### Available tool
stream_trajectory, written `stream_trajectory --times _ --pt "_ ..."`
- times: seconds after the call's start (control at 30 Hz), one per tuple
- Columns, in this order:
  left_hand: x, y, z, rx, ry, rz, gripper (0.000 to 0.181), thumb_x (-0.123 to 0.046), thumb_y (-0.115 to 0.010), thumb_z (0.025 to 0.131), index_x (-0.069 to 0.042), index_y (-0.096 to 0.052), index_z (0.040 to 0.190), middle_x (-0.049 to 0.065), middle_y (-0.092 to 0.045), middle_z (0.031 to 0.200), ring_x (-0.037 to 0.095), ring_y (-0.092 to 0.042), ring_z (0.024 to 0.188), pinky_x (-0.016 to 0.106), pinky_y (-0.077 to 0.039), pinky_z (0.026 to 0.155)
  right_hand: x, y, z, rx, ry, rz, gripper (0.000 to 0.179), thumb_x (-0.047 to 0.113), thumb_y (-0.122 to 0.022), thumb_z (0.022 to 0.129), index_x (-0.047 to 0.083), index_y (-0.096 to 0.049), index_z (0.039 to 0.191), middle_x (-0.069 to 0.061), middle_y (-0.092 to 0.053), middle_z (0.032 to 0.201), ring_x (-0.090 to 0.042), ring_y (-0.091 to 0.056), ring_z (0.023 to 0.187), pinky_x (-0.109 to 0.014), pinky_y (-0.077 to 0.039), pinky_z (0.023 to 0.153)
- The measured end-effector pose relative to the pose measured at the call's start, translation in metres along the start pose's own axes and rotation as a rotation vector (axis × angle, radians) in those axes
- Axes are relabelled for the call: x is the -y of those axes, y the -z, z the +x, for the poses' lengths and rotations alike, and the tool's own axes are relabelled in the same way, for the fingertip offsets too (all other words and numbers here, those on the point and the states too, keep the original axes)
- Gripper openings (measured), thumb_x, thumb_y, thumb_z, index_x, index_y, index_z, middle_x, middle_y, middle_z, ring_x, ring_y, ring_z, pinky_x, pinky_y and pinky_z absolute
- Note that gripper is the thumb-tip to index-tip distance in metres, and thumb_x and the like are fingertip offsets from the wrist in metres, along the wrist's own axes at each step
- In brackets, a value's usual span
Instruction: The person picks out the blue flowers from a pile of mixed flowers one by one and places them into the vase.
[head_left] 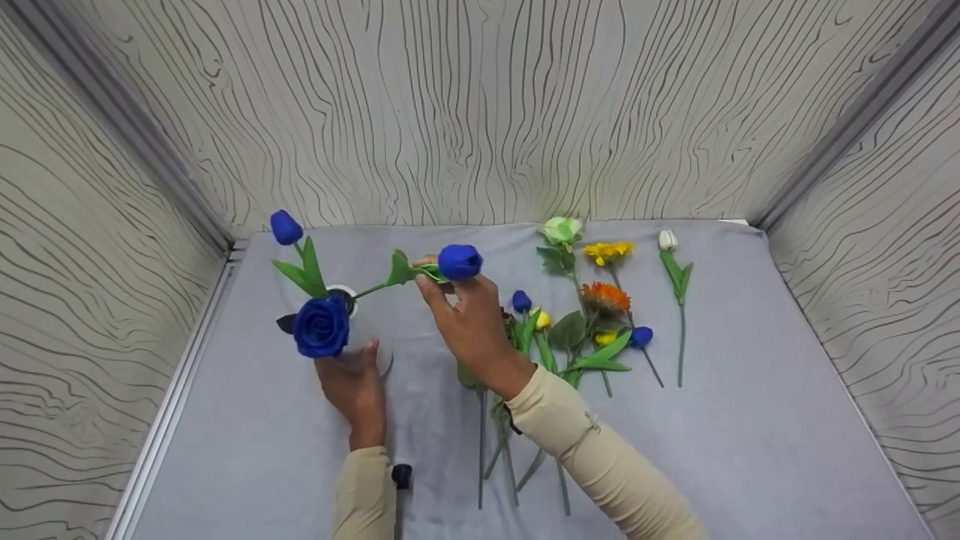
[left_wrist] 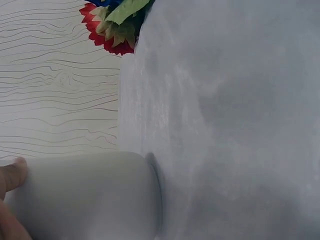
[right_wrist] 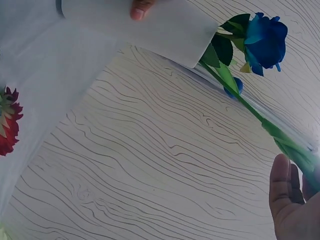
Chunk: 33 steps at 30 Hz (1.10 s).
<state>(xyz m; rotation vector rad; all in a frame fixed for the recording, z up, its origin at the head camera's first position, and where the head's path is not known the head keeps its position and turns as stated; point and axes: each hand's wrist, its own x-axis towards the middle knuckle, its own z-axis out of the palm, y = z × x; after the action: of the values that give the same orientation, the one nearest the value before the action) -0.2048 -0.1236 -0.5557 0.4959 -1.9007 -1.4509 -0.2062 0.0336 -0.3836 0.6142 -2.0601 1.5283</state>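
My left hand grips a white vase around its side, thumb laid along the wall. A blue rose and a blue tulip with green leaves stand in the vase, leaning out of its mouth. Up and to the right of it, my right hand holds a second blue tulip near its head and leaves. That tulip's green stem slants down into the vase mouth in the head and right wrist views. Its lower end is hidden inside.
Several artificial flowers lie right of the vase, partly under my right forearm, including an orange flower, a yellow flower and a pale green rose. A white tulip lies farther right. Patterned panels border the grey cloth.
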Motion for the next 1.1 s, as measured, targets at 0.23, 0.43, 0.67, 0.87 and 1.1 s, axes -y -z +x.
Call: stream_trajectory --times 0.23,0.43,0.67,0.87,1.1 --pt "0.004 0.002 0.002 -0.024 -0.030 0.006 0.081 -0.012 -0.083 0.075 0.005 -0.040 0.141 0.020 -0.049 0.138 0.027 -0.044 0.129 0.038 -0.030 0.109 -0.001 -0.021 0.011 0.118 0.063 -0.160 0.022 0.020 -0.057 0.099 0.003 -0.064 0.111 -0.006 -0.065 0.101 -0.010 -0.062 0.083 -0.023 -0.051 0.074" --pt "0.003 0.002 0.003 -0.012 -0.018 -0.015 0.079 -0.009 -0.083 0.075 0.005 -0.041 0.140 0.020 -0.050 0.137 0.026 -0.044 0.129 0.036 -0.030 0.108 -0.009 -0.034 0.013 0.253 0.048 -0.255 0.016 0.020 -0.058 0.098 0.005 -0.058 0.102 -0.002 -0.057 0.084 -0.009 -0.056 0.073 -0.022 -0.047 0.068" --pt "0.003 0.001 0.004 -0.002 0.042 -0.015 0.080 -0.008 -0.083 0.073 0.003 -0.042 0.141 0.017 -0.051 0.137 0.023 -0.043 0.130 0.035 -0.030 0.108 -0.024 -0.049 0.013 0.322 0.071 -0.340 0.014 0.021 -0.058 0.098 0.007 -0.057 0.095 -0.001 -0.058 0.082 -0.010 -0.057 0.074 -0.024 -0.047 0.067" --pt "0.004 -0.001 0.003 -0.007 0.056 -0.013 0.079 -0.006 -0.083 0.073 0.002 -0.042 0.140 0.016 -0.052 0.136 0.021 -0.044 0.129 0.033 -0.031 0.107 -0.032 -0.063 0.010 0.346 0.054 -0.432 0.018 0.023 -0.060 0.097 0.008 -0.059 0.088 -0.001 -0.059 0.077 -0.011 -0.058 0.070 -0.027 -0.047 0.063" --pt "0.005 -0.001 0.002 0.002 -0.001 -0.026 0.080 -0.002 -0.080 0.075 0.004 -0.037 0.143 0.017 -0.045 0.143 0.019 -0.037 0.135 0.029 -0.025 0.110 -0.038 -0.079 0.005 0.398 0.011 -0.510 0.017 0.017 -0.061 0.095 0.008 -0.061 0.081 0.000 -0.056 0.070 -0.009 -0.054 0.063 -0.023 -0.044 0.057"
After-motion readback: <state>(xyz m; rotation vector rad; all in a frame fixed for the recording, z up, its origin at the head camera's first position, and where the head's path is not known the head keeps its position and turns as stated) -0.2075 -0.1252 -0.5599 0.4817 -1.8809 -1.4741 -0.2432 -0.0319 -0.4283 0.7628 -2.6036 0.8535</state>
